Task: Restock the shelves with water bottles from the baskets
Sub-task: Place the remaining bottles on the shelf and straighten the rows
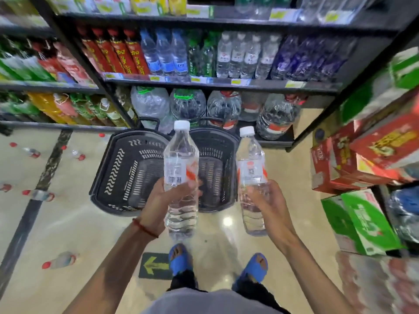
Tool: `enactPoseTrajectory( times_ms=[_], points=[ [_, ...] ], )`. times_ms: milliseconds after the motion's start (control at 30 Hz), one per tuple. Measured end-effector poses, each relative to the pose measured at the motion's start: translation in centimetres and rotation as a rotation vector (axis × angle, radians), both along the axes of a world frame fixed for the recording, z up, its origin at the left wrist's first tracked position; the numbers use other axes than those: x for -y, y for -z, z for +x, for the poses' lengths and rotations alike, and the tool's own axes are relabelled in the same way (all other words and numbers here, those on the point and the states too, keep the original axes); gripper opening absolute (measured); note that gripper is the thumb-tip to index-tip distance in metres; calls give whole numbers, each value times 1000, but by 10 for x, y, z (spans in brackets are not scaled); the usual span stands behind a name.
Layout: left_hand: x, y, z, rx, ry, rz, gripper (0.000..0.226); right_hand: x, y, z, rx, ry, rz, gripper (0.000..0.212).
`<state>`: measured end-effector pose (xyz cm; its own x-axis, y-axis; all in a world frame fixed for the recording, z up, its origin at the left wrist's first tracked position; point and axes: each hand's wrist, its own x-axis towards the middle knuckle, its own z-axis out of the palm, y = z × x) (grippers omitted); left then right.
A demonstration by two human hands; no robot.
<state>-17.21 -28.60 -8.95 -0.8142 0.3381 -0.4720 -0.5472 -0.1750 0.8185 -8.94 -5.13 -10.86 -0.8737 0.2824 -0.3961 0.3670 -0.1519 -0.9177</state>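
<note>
The left bottle (180, 152), clear with a white cap and a red-and-white label, is standing upright in the air in the left hand (162, 200), whose fingers (192, 183) are curling round its middle at the lower edge of the label. The right bottle (249, 159), of the same kind, is nearly upright, and the right hand (268, 200) is grasping it round the lower half, thumb lying across the front. Both forearms are reaching forward from the bottom of the view, the hands near each other but apart. A red thread (145, 228) is circling the left wrist.

Beneath the bottles, the left basket (122, 168) and the right basket (217, 168), both black, are sitting side by side on the glossy floor (68, 223), just in front of the bottom shelf. That shelf is carrying large water jugs (188, 105), and the shelf above (226, 83) is carrying rows of small bottles (244, 57). Blue sandals (179, 261) are showing below the hands, and stacked cartons (362, 155) are standing to the right.
</note>
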Motion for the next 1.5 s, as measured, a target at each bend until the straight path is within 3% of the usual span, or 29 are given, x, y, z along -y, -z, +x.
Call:
enactPoseTrajectory(
  times_ms=[167, 300, 533, 767, 967, 1100, 1267, 1367, 1500],
  points=[
    [-106, -10, 14, -12, 4, -5, 87, -100, -14, 24, -34, -5, 9, 46],
    [-184, -18, 19, -23, 24, 26, 76, -172, -23, 32, -94, -7, 37, 27],
    [-272, -29, -9, -107, 79, 13, 82, -260, -42, 3, -208, 48, 98, 50],
    [-334, -42, -110, -234, 193, -10, 93, -322, -55, -73, -243, 111, 179, 52],
    [-380, -54, -206, -287, 308, -10, 75, -362, -70, -155, -293, 217, 308, 48],
    [-410, -70, -255, -333, 374, -30, 65, -385, -76, -201, -328, 286, 359, 57],
    [-440, -79, -299, -349, 367, -16, 72, -422, -80, -252, -345, 344, 433, 60],
    [-457, -85, -321, -393, 351, -8, 55, -449, -83, -287, -360, 356, 449, 59],
    [-479, -91, -348, -410, 302, -16, 87, -478, -85, -333, -386, 401, 488, 63]
  ],
)
